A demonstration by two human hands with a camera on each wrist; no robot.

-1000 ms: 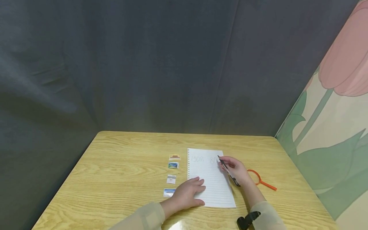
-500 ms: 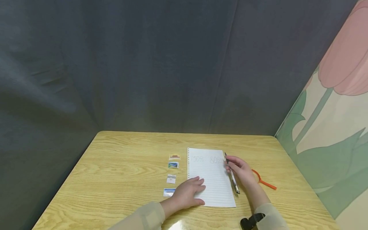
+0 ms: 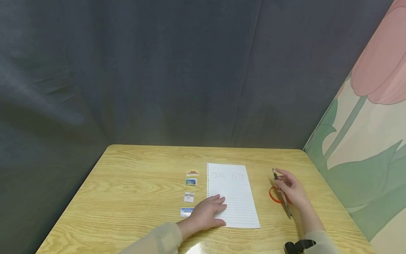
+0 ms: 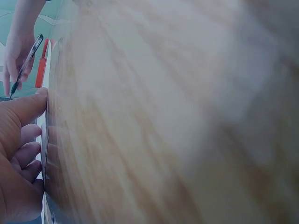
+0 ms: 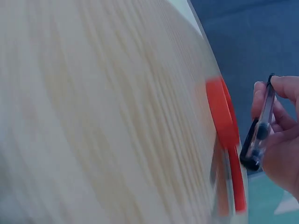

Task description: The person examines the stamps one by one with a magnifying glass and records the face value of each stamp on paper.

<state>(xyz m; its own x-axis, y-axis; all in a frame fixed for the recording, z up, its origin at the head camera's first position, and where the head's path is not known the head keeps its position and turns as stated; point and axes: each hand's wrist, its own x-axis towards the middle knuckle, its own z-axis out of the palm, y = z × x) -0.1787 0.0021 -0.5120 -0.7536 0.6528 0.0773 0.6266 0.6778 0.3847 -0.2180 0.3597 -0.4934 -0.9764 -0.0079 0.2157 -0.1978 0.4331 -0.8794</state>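
My left hand (image 3: 207,213) rests with fingers spread on the lower left of a lined sheet of paper (image 3: 238,204). Handwriting that looks like "150分" and "80分" stands near the sheet's top. Between thumb and fingers my right hand (image 3: 292,188) pinches a pen (image 3: 283,199), held to the right of the paper. Beneath that hand lies an orange-red magnifying glass (image 3: 273,195), its handle hidden in the head view. The right wrist view shows the pen (image 5: 261,126) in the fingers beside the magnifying glass (image 5: 222,112).
Left of the sheet, several stamps (image 3: 191,182) form a column; the lowest stamp (image 3: 186,212) is partly behind my left hand. The wooden table (image 3: 142,187) meets a dark curtain (image 3: 177,88) at the back. A wall with painted tulips (image 3: 364,148) stands at the right.
My right hand has moved right with the pen, from the writing at the sheet's top to above the magnifying glass. The second figure is now fully visible. My left hand has stayed put.
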